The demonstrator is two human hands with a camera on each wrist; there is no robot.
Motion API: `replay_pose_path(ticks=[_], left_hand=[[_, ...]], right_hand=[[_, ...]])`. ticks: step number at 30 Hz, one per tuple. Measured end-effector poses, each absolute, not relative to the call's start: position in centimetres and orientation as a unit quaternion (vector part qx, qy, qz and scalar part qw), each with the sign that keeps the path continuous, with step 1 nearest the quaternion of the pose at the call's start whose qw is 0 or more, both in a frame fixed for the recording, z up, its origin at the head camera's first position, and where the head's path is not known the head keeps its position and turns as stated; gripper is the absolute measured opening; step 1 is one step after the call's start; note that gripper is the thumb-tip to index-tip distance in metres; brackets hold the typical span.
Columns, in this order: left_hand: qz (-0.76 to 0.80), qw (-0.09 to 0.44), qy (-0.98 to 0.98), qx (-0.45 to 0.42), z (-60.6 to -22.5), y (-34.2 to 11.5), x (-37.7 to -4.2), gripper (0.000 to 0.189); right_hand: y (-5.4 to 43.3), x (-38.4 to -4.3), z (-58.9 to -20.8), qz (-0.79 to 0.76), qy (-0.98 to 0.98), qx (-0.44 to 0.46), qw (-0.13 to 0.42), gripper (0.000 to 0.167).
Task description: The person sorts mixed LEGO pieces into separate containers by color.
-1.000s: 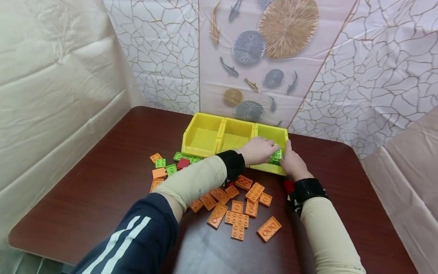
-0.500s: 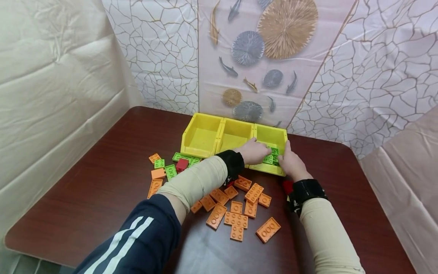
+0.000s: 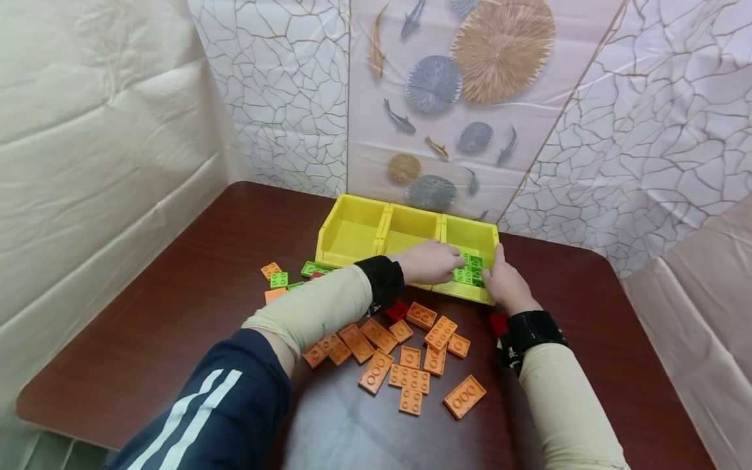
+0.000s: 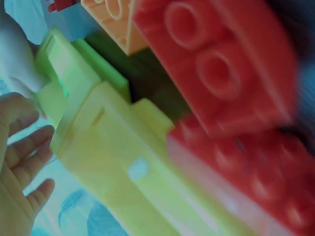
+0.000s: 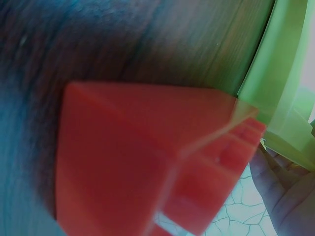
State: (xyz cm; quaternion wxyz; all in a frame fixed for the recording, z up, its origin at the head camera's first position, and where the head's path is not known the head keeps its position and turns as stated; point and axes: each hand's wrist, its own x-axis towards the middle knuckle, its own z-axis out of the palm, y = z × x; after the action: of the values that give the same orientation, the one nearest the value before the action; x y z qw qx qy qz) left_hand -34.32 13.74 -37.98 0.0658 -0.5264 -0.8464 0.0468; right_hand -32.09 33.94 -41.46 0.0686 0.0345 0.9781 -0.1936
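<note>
Green bricks [image 3: 469, 269] lie in the rightmost yellow bin [image 3: 470, 232], right of centre in the head frame, where the left hand [image 3: 431, 262] hangs over the bin's left side, its fingers loosely bent and apart, holding nothing. The right hand [image 3: 508, 287] grips that bin's right wall between its digits. Orange bricks [image 3: 409, 376] are scattered over the dark table [image 3: 147, 326] at the lower centre of the frame, with a red brick [image 3: 397, 310] beside them, near the left arm's black wristband [image 3: 382, 284].
</note>
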Motion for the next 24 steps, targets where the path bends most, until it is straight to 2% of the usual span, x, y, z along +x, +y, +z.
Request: replay_pose_path(ticks=[4,9,18,24], left_hand=[[0.011,0.093,-0.814,-0.573,-36.9,10.7,-33.4,0.019],[0.008,0.083,-0.813,-0.576,-35.8,5.4,-32.3,0.019],[0.014,0.039,-0.895,-0.444,-36.8,-6.1,-32.2,0.027],[0.004,0.029,-0.919,-0.394,-37.8,-10.2,-32.2,0.024]], right_hand=[[33.9,-32.0,-41.3,-0.196,0.977,0.029,0.075,0.073],[33.8,-31.9,-41.1,-0.201,0.976,0.026,0.079,0.073],[33.6,-31.9,-41.1,-0.199,0.976,0.023,0.084,0.073],[33.4,-31.7,-41.1,-0.198,0.976,0.023,0.085,0.073]])
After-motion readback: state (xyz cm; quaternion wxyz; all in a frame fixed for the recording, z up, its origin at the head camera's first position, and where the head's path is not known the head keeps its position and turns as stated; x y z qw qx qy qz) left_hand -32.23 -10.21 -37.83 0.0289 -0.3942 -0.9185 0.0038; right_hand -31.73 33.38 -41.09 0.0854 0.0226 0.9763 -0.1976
